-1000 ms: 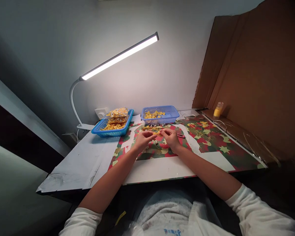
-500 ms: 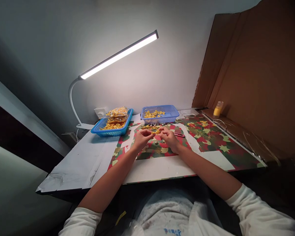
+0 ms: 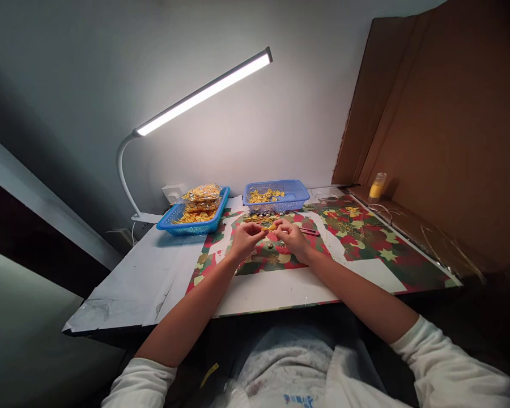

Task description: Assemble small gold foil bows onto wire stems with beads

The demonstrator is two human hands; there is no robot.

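Over the middle of the table, my left hand (image 3: 247, 239) and my right hand (image 3: 294, 240) meet, fingertips pinched on a small yellow ribbon bow (image 3: 272, 227). Finer detail of the bow is hidden by the fingers. Just below them on the patterned sheet lies a small metallic bell (image 3: 270, 246). Beyond the fingertips is a row of yellow bow pieces (image 3: 259, 219), with several small silvery bells (image 3: 267, 214) behind it. A pink-handled tool (image 3: 309, 232), its kind unclear, lies behind my right hand.
A blue basket (image 3: 191, 228) with yellow bows and plastic bags stands left; a periwinkle basket (image 3: 295, 204) with more bows stands behind. Loose yellow pieces (image 3: 351, 214) lie right, near a yellow-filled bottle (image 3: 377, 187) and a cardboard wall (image 3: 433, 113). A lamp (image 3: 204, 90) arches above.
Both hands stay in nearly the same place, still pinching the yellow bow, which looks slightly turned between the fingertips. The whole view has shifted very slightly.
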